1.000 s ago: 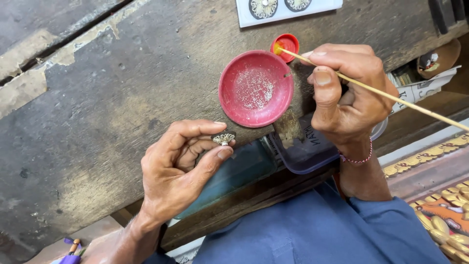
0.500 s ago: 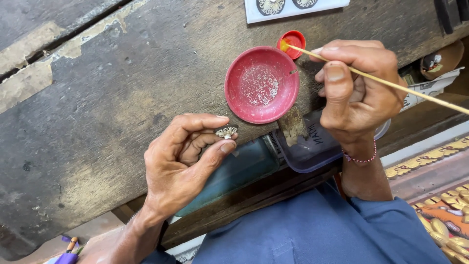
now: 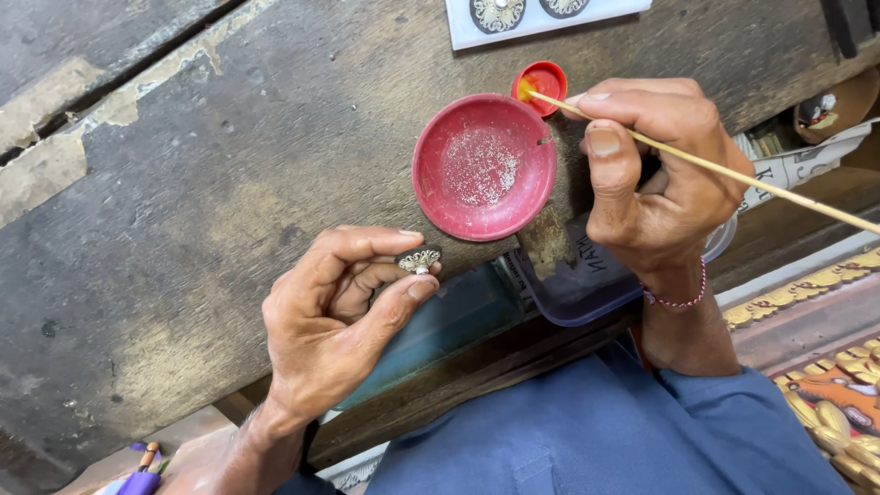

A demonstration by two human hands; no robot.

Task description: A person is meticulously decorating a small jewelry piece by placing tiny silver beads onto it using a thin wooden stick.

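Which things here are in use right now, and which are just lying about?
In use: ornament in left hand; stick in right hand, tip in the red cap; red dish.

Lying about: white card, plastic lid, newspaper.

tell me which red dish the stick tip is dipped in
The small red cap, beyond the big red dish. The stick in the right hand ends in its yellow contents; the big dish holds only pale specks.
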